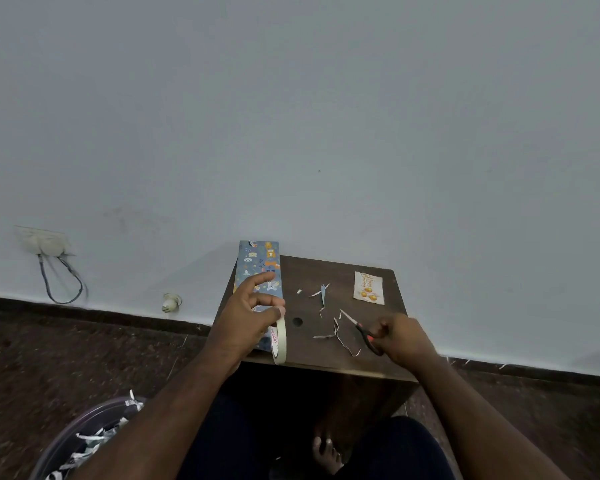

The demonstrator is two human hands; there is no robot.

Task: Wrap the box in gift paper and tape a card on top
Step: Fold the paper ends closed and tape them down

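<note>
A long box wrapped in blue patterned gift paper (259, 263) lies along the left edge of a small dark wooden table (329, 271). My left hand (245, 315) hovers over the box's near half and pinches a roll of cream tape (280, 341) that stands on edge at the table's front. My right hand (400, 336) grips red-handled scissors (359, 329), blades pointing toward the table's middle. A small cream card with orange pictures (369, 287) lies flat at the far right of the table.
Thin paper offcuts (329, 336) are scattered over the table's middle. A dark bin with paper scraps (84, 441) stands on the floor at lower left. A wall socket with cables (45, 242) is on the left wall. My foot (326, 452) rests below the table.
</note>
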